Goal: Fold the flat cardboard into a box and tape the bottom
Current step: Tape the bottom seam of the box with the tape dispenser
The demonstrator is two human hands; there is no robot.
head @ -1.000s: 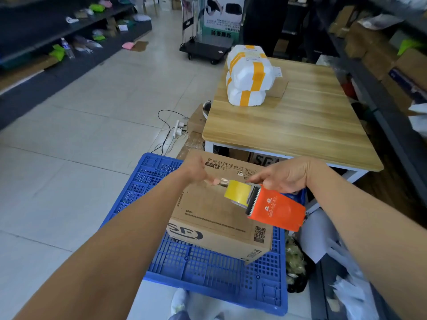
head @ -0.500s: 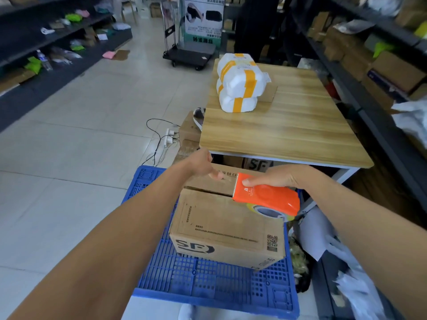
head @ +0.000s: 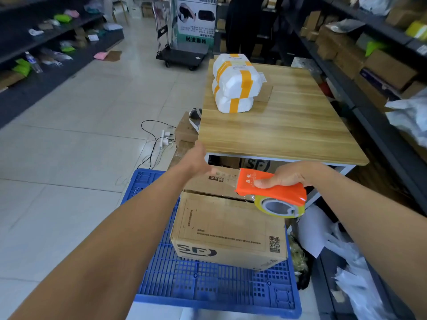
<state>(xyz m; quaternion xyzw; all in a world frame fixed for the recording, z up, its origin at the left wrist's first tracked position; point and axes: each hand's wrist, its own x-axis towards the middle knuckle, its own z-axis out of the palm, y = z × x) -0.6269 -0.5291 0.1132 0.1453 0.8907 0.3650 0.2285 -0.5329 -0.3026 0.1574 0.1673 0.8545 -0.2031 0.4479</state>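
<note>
Orange tape dispenser [head: 275, 192] gripped by right hand [head: 292, 176] above cardboard box [head: 226, 227]; left hand [head: 196, 161] at its far edge, grip unclear

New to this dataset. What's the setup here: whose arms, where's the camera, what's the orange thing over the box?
No robot: a person wears one wide-angle head camera looking down at their own bare arms. The right hand grips an orange tape dispenser over a cardboard box. The left hand reaches to the box's far edge; its fingers are mostly hidden. The box stands on a blue plastic pallet. Behind it, a wooden table carries white taped parcels.
</note>
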